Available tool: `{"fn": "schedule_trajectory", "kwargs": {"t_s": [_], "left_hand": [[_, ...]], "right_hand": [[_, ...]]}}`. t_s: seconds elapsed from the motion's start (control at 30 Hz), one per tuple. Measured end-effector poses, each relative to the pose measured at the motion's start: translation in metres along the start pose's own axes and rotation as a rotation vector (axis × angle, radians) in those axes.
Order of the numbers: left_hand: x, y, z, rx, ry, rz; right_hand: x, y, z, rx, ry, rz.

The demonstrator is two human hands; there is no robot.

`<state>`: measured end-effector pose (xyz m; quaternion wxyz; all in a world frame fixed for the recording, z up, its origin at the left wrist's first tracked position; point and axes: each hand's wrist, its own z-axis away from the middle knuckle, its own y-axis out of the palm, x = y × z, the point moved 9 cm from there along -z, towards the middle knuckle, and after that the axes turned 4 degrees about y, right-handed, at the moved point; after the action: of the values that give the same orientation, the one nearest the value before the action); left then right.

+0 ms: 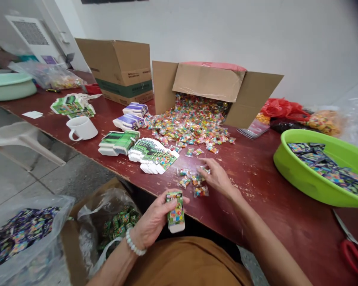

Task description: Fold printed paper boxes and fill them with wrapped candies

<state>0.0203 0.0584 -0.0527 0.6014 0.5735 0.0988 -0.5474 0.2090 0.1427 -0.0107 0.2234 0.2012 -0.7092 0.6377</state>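
Observation:
My left hand [156,216] is closed around a small green printed carton [176,212], held upright at the table's front edge with the thumb across its front. A white flap shows at its bottom end. My right hand [216,176] reaches down to a small group of clear candy packets [197,179] on the table. Its thumb and index finger close on one packet, partly hidden by the fingers. Left of this group lies a fanned stack of flat green cartons [155,153]. Behind, a large heap of candy packets [191,123] spills from a tipped cardboard box [209,81].
A green basin [289,174] of dark packets stands right, with red-handled scissors [353,250] in front. More flat cartons [119,141], a white mug [82,129] and a closed-sided cardboard box [119,67] are left. Bags of filled cartons [20,234] sit below the table edge.

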Motion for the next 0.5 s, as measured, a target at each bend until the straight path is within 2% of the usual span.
{"fn": "schedule_trajectory", "kwargs": {"t_s": [0.1,0.23,0.33,0.4,0.47,0.5], "left_hand": [[0.017,-0.014,0.009,0.018,-0.077,-0.057],[0.003,-0.044,0.014,0.03,-0.038,-0.352],[-0.009,-0.062,0.02,0.135,-0.136,-0.727],[-0.011,-0.069,0.026,0.221,-0.231,-0.898],[-0.009,-0.068,0.03,0.297,-0.274,-0.932],[-0.009,-0.064,0.031,0.323,-0.264,-0.9]], "right_hand": [[-0.046,-0.008,-0.013,-0.035,0.128,0.11],[-0.073,0.001,-0.021,0.007,0.197,0.096],[-0.075,0.003,-0.026,0.006,0.213,0.054],[-0.067,-0.002,-0.023,-0.017,0.184,0.025],[-0.051,-0.003,-0.014,0.005,0.116,-0.014],[-0.04,0.002,-0.007,0.059,0.058,-0.04]]}}
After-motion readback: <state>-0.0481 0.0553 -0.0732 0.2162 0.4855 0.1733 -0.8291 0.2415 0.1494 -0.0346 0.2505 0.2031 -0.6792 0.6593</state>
